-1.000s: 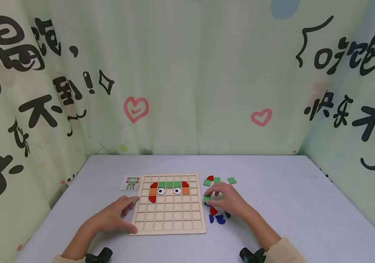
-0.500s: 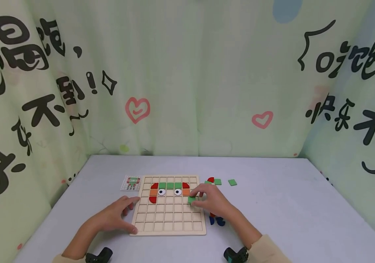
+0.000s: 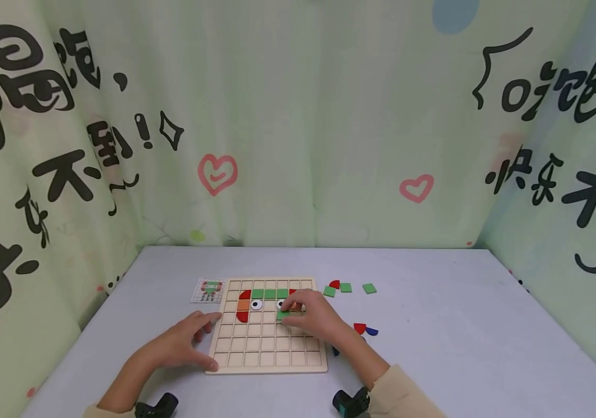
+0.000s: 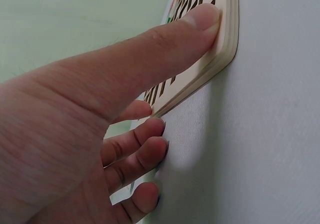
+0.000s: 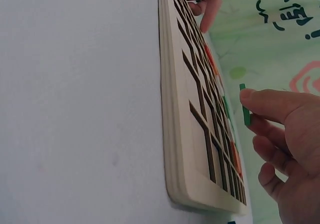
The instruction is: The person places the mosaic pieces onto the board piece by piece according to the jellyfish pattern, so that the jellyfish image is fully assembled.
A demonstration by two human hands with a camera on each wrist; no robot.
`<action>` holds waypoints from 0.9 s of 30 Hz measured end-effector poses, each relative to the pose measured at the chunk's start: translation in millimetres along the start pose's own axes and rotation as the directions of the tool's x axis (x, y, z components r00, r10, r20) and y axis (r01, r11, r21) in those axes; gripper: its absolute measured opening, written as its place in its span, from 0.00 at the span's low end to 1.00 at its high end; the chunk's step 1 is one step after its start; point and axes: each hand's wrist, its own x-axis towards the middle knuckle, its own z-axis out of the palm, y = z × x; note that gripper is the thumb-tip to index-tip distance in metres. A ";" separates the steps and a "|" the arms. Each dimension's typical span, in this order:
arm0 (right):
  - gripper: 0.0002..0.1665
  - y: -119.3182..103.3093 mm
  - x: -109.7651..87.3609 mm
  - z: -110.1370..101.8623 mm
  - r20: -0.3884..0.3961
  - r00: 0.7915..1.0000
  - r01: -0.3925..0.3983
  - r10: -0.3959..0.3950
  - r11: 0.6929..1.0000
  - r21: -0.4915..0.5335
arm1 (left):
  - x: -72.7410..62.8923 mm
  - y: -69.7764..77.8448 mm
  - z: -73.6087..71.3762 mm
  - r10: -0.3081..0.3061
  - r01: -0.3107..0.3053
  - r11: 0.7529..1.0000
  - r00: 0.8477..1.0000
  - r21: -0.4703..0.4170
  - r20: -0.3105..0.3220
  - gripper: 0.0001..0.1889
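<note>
Green tile (image 3: 282, 315): in the right hand (image 3: 311, 312), over the board (image 3: 272, 369), just below the right-hand eye piece; the right wrist view shows it a little off the surface.
Tile handling: probably light and stiff, hard to break; smooth faces might slip or twist in a loose pinch.
Tile hold point: opposite edges or the two faces near one side, leaving the rest free; the present grip looks about right.
Right fingers: narrow, thumb and index pinching the tile; the others loosely bent, holding nothing.
Left hand (image 3: 188, 339): thumb and fingers spread wide; thumb rests on the rim near the near-left corner, index fingertip at the left edge, the others off the board.
Board handling: looks like stiff wood, likely light enough to slide if nudged; best steadied by the rim, clear of the cells.
Loose green tiles (image 3: 345, 287): on the table past the board's right edge, flat; edges probably the easiest pickup.
Pattern card (image 3: 207, 291): flat, just beside the board's far-left corner.
</note>
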 end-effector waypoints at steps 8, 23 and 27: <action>0.07 -8.9 9.4 11.5 -0.002 0.999 0.044 -0.044 0.999 0.021 | -0.1 0.5 -1.2 0.010 -0.010 1.000 1.000 -0.003 0.008 0.51; 0.03 -22.8 23.9 31.0 0.040 0.999 -0.024 0.022 0.999 0.035 | -0.2 -0.8 -2.4 0.013 -0.013 1.000 1.000 -0.007 0.007 0.51; 0.03 -23.0 26.5 36.0 0.034 0.999 -0.037 0.036 0.999 0.028 | -0.3 -1.5 -2.4 0.020 -0.020 1.000 1.000 0.004 0.002 0.51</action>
